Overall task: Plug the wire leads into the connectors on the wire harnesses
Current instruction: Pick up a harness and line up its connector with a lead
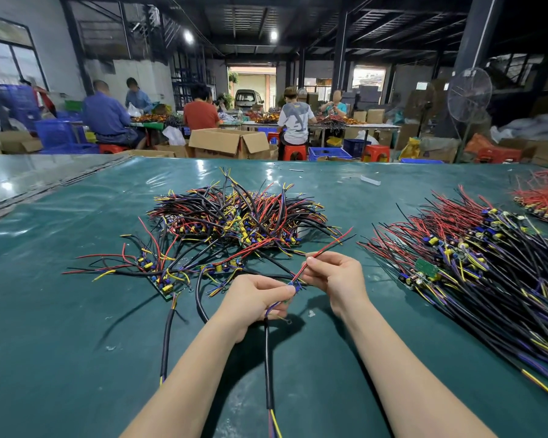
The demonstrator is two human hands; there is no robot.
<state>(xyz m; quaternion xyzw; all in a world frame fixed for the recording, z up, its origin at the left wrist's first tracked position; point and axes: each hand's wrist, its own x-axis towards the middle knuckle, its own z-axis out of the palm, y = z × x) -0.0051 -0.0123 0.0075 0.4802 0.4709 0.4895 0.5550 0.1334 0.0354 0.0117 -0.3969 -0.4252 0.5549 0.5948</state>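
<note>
Red wire lead (332,244): pinched in the right hand (332,276), thumb and forefinger closed on it a little above its lower end; the free tail slants up to the right, above the tabletop (76,343).
Connector (293,287): small blue part at the left fingertips, meeting the lead's lower end (whether the lead is seated is too small to tell).
Left hand (257,298): grip closed, thumb pinching the connector against the fingers; the black harness cable (268,358) trails toward the viewer.
Doing it well: probably hold the right grip near the tip so the lead cannot buckle, line it up straight with the opening, brace the connector, push steadily.
Risk: the loose harness pile (234,216) just beyond could snag the tail.
</note>
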